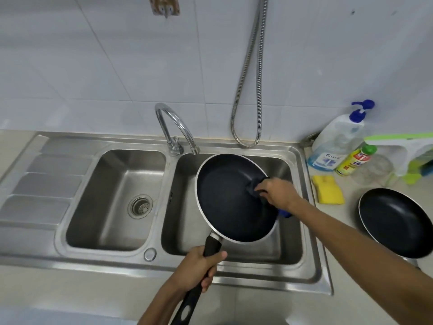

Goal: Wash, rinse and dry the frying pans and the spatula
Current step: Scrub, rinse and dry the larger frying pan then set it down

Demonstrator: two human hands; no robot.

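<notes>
A large black frying pan (225, 200) with a silver rim hangs tilted over the right sink basin (288, 170). My left hand (199, 268) grips its black handle near the front edge of the sink. My right hand (276, 192) holds a dark blue cloth (254, 186) against the pan's inner right side; a blue corner of the cloth shows below my wrist. A second black frying pan (396, 221) lies on the counter to the right. No spatula is in view.
The chrome tap (173, 127) arches over the divider between the basins. The left basin (117, 200) has a drain strainer. A yellow sponge (328, 192), a pump soap bottle (337, 144), a yellow detergent bottle (355, 160) and a green-and-white holder (412, 151) stand on the right counter. A metal hose (248, 90) hangs on the wall.
</notes>
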